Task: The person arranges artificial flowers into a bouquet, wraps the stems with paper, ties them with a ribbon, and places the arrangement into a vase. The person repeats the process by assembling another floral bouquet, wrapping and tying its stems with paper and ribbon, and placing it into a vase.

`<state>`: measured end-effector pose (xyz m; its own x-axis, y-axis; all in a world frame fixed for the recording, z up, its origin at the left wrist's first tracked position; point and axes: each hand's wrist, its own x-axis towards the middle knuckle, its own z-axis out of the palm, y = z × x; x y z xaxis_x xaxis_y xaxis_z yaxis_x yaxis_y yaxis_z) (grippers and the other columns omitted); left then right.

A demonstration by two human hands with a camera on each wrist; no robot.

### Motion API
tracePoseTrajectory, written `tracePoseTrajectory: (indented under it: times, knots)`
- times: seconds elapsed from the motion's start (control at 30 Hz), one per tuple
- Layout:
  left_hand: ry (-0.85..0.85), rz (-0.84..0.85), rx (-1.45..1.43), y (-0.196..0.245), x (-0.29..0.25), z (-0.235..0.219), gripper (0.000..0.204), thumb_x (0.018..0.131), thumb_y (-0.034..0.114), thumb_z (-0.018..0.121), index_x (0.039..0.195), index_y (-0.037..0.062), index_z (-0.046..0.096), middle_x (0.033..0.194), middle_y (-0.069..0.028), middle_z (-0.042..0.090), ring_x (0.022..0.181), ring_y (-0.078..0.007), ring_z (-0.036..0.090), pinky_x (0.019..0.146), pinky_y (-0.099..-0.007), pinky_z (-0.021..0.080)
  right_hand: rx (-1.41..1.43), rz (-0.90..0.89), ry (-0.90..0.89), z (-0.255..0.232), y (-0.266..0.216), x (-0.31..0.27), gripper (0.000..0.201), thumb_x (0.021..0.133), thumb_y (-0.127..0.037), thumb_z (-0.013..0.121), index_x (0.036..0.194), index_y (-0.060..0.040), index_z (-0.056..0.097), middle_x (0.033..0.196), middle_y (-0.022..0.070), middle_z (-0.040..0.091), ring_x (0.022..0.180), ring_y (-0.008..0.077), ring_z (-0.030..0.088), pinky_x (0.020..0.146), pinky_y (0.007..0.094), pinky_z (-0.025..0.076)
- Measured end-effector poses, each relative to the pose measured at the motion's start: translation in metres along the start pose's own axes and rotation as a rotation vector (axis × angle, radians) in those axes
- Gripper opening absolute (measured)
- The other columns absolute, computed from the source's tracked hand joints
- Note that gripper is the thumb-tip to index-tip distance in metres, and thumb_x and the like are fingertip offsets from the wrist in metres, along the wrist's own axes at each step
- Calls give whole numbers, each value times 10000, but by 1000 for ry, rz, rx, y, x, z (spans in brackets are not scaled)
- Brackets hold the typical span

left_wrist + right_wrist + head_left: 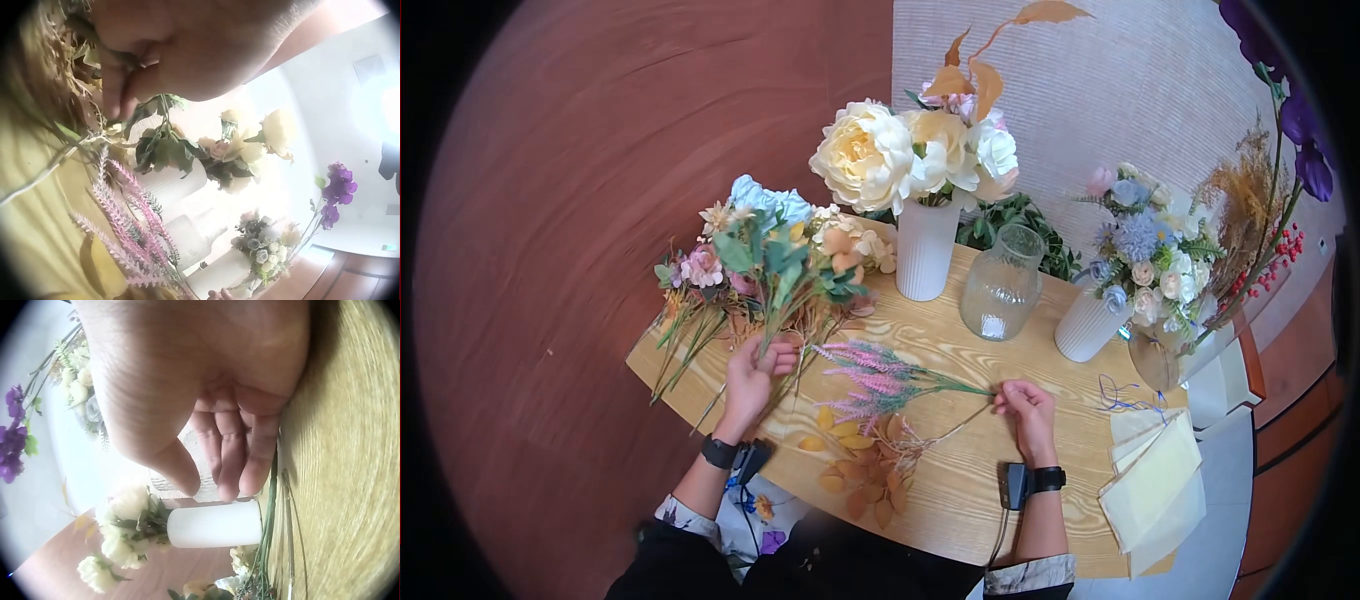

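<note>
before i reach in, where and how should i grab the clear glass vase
Take the glass vase by its neck, below the rim, probably from the right: the body bulges wider below, a white vase stands close on its left and leaves are behind.

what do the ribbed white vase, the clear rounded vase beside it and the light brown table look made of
Ribbed white vase: ceramic or plastic; opaque, fairly matte.

Clear rounded vase: probably glass; see-through, textured, with bright glints.

Light brown table: wood or wood-look laminate; wavy grain, smooth finish.
</note>
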<state>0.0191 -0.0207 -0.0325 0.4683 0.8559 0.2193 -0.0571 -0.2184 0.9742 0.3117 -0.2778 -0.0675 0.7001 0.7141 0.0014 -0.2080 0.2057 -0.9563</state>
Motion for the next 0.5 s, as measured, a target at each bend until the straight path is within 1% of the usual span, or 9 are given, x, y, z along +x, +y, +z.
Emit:
tracePoseTrajectory:
  times: [0.03, 0.07, 0.13, 0.17, 0.23, 0.27, 0.33, 0.37, 0.5]
  knots:
    - [31, -62, -142, 11, -3, 1, 185, 895, 33, 444, 1052, -25, 522, 897, -68, 609, 631, -72, 544, 548, -205, 432, 2, 3, 2, 0, 0, 0, 141, 827, -94, 600, 890, 31, 620, 762, 82, 627, 666, 122, 591, 590, 225, 478]
    - [32, -62, -141, 15, -5, 0, 185, 895, 33, 444, 1052, -25, 522, 897, -68, 609, 631, -72, 544, 548, -205, 432, 2, 3, 1, 1, 0, 0, 141, 827, -94, 600, 890, 31, 620, 762, 82, 627, 666, 122, 591, 590, 225, 478]
    - [126, 6, -56, 21, -8, -3, 165, 921, 111, 442, 975, -13, 536, 754, -5, 561, 521, -6, 430, 443, -154, 333, 1, 2, 0, 1, 0, 0, 143, 828, -96, 599, 890, 31, 620, 759, 84, 627, 664, 123, 591, 590, 228, 480]
    - [127, 6, -56, 23, -9, -4, 165, 921, 111, 442, 975, -13, 536, 754, -5, 561, 521, -6, 430, 443, -154, 333, 0, 2, -1, 0, 0, 1, 143, 828, -96, 599, 890, 31, 620, 759, 84, 627, 664, 123, 591, 590, 228, 480]
    - [258, -61, -98, 29, -14, -8, 222, 941, 198, 423, 917, 11, 539, 640, 45, 462, 446, -4, 319, 388, -162, 256, -15, -12, -6, -1, 2, 1, 145, 829, -99, 598, 890, 31, 619, 754, 86, 627, 663, 122, 589, 592, 225, 478]
    - [263, -65, -96, 31, -21, -9, 222, 941, 198, 423, 917, 11, 539, 640, 45, 462, 446, -4, 319, 388, -162, 256, -16, -7, -10, 0, 2, 0, 145, 829, -99, 598, 890, 31, 619, 754, 86, 627, 663, 122, 589, 592, 225, 478]
    - [294, -52, -194, 32, -38, -7, 278, 950, 259, 404, 885, 23, 537, 586, 58, 395, 420, -10, 303, 369, -171, 240, -21, -7, 0, 2, -2, -1, 146, 831, -103, 597, 887, 30, 619, 751, 86, 627, 660, 121, 587, 594, 222, 474]
    - [305, 7, -144, 30, -48, -4, 290, 954, 262, 390, 839, 29, 519, 573, 58, 385, 405, -11, 288, 352, -179, 221, -21, -8, -1, 3, -3, -1, 146, 831, -103, 597, 887, 30, 619, 751, 86, 627, 660, 121, 587, 594, 222, 474]
    - [271, 15, -244, 27, -89, 10, 291, 955, 257, 389, 799, 35, 495, 568, 58, 385, 420, -13, 300, 372, -170, 234, -31, 2, 1, 5, -4, -2, 148, 832, -108, 597, 884, 29, 620, 746, 83, 626, 655, 118, 583, 593, 221, 469]
